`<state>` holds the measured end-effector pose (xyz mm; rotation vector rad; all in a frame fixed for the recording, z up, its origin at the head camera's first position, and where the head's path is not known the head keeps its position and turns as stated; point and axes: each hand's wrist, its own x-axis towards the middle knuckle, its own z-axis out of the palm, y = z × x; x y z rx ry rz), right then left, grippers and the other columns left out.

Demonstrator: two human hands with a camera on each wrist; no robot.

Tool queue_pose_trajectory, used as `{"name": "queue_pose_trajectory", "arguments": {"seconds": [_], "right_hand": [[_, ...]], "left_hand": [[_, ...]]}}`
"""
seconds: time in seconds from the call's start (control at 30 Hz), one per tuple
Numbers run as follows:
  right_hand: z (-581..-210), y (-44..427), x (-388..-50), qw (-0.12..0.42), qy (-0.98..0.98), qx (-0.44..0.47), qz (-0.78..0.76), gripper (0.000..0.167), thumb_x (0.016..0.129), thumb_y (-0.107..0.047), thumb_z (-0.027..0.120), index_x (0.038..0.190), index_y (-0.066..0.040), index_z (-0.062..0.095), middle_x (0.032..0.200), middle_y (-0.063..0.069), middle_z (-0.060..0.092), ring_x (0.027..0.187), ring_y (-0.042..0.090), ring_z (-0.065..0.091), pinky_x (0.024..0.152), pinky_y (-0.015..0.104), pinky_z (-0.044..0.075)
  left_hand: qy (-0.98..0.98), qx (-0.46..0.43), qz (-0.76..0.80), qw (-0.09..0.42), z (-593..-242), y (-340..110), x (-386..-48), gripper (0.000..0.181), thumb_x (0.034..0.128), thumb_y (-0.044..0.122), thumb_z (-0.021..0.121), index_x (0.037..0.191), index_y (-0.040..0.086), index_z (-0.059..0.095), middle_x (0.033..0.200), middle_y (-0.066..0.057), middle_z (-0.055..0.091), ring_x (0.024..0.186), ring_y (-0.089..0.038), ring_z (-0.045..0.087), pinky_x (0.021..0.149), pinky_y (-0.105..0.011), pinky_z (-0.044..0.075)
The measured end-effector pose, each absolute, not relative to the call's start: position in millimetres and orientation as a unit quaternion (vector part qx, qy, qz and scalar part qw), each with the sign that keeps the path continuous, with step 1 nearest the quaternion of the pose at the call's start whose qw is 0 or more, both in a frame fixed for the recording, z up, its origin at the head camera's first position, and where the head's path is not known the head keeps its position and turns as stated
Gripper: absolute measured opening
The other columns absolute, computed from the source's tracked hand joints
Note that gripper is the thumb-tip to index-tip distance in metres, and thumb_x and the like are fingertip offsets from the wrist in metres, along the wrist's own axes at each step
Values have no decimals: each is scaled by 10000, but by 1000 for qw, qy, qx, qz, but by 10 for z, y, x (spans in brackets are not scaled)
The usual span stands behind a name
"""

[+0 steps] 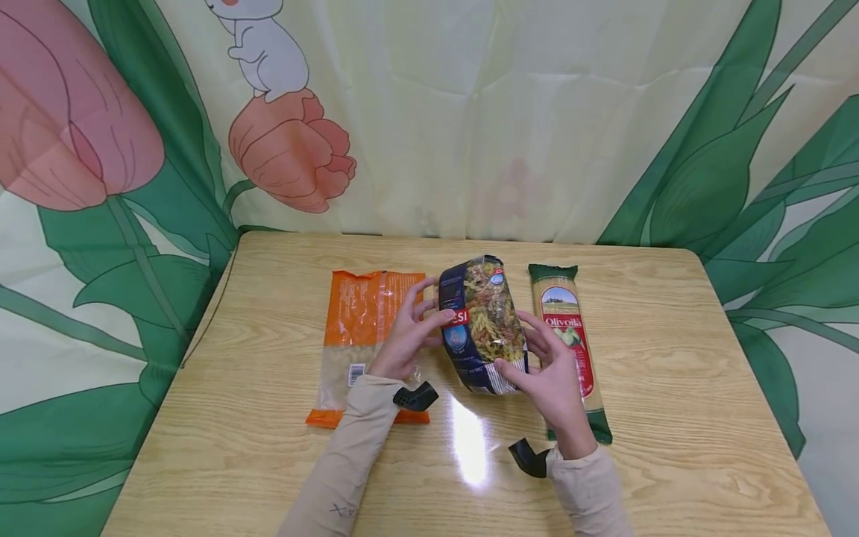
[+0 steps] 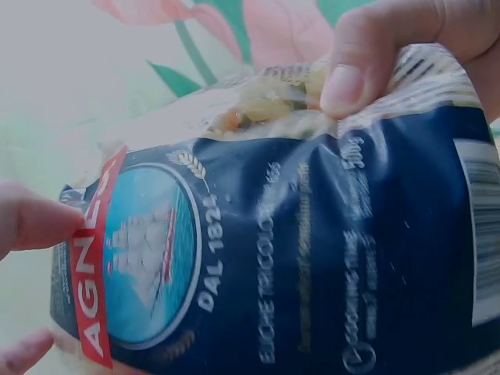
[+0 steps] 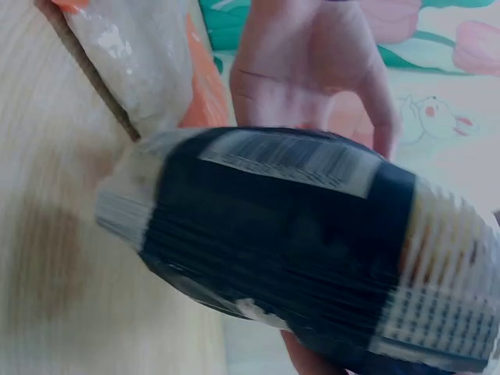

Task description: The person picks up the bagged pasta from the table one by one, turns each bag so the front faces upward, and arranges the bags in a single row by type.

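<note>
Your left hand (image 1: 405, 337) and right hand (image 1: 557, 379), partly curled, gripped the pasta bag (image 1: 488, 317); light, even pressure seemed best.

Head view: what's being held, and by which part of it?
The pasta bag: left hand grips its navy left side, right hand its lower right.

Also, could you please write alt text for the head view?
A person's left hand and right hand hold a blue pasta bag over a wooden table, with an orange bag to the left and an Olivoilà packet to the right.
</note>
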<state>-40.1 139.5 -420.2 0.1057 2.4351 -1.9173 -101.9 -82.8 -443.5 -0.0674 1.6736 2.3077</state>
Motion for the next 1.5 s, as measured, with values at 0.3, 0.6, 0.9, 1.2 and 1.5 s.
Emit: {"name": "queue_pose_trajectory", "arguments": {"seconds": [0.3,0.6,0.9,1.2,1.5], "right_hand": [[-4252,1385,-392,44,696,79,-712,749,837,19,764,1479,-181,432,1429,143,514,1179,234,557,847,234,571],[-4270,1409,-385,52,631,73,-771,780,847,104,696,1504,-167,374,1441,143,449,1172,204,558,869,257,571],[-4253,1478,-384,43,654,27,-755,728,854,75,718,1476,-134,402,1442,149,459,1212,205,560,919,254,556],[-4228,1513,-356,34,765,19,-643,781,822,-126,824,1489,-201,424,1480,28,424,1261,241,448,986,337,485],[-4213,1533,-307,55,812,-20,-581,892,792,-194,857,1530,-217,357,1514,87,402,1284,314,451,923,385,506]], "left_hand": [[606,-54,782,137,-4389,-902,-1006,553,969,205,639,1475,192,413,1437,-130,504,1132,-264,608,901,-520,552],[587,-43,795,147,-4411,-941,-1052,537,952,184,675,1443,217,460,1361,-128,544,1104,-236,608,907,-513,558],[542,-71,819,176,-4431,-898,-1045,667,939,135,671,1518,213,349,1258,-159,598,794,-159,641,679,-273,556],[536,-91,827,141,-4465,-852,-1029,647,922,57,690,1485,195,404,942,-52,696,676,-117,659,551,-253,550],[545,-94,825,119,-4437,-864,-1009,620,902,44,712,1455,171,461,916,-43,725,667,-105,683,500,-218,534]]}}
